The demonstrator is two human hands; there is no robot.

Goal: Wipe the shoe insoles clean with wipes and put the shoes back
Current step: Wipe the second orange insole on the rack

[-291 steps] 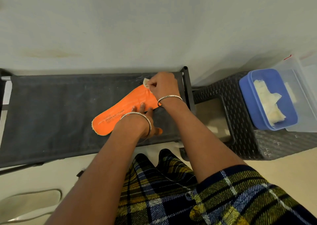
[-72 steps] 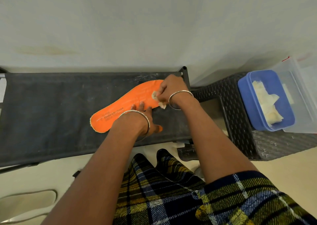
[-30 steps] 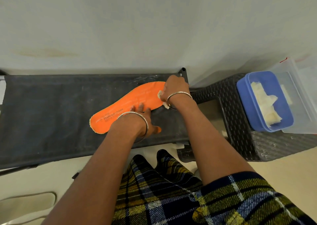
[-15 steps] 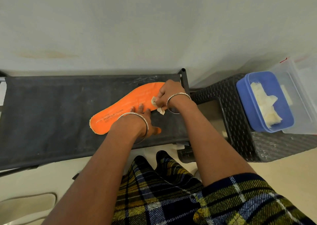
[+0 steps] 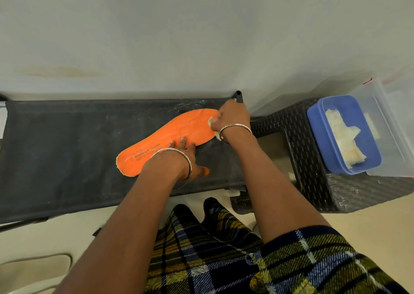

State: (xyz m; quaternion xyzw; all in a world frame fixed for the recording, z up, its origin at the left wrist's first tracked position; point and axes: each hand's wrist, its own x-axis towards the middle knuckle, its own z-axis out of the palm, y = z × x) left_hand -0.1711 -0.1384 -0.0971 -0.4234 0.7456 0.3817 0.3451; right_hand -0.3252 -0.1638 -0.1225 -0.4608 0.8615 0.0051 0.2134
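Observation:
An orange insole [image 5: 165, 140] lies flat and slanted on the black fabric shelf [image 5: 67, 150], toe end to the upper right. My left hand [image 5: 181, 157] presses on its middle with straight fingers, the thumb spread onto the shelf. My right hand [image 5: 231, 118] grips a crumpled white wipe [image 5: 211, 121] against the toe end of the insole. Most of the wipe is hidden under that hand. No shoe is in view.
A dark woven stool [image 5: 313, 181] stands to the right of the shelf. On it sit a blue tub [image 5: 318, 134] with white wipes [image 5: 345, 141] inside and a clear plastic lid or box [image 5: 394, 123]. A pale wall runs behind; a beige object [image 5: 33, 269] lies at the lower left.
My right hand has slid the wipe back and forth over the toe end, now up toward the tip again. My left hand has stayed pressing on the insole.

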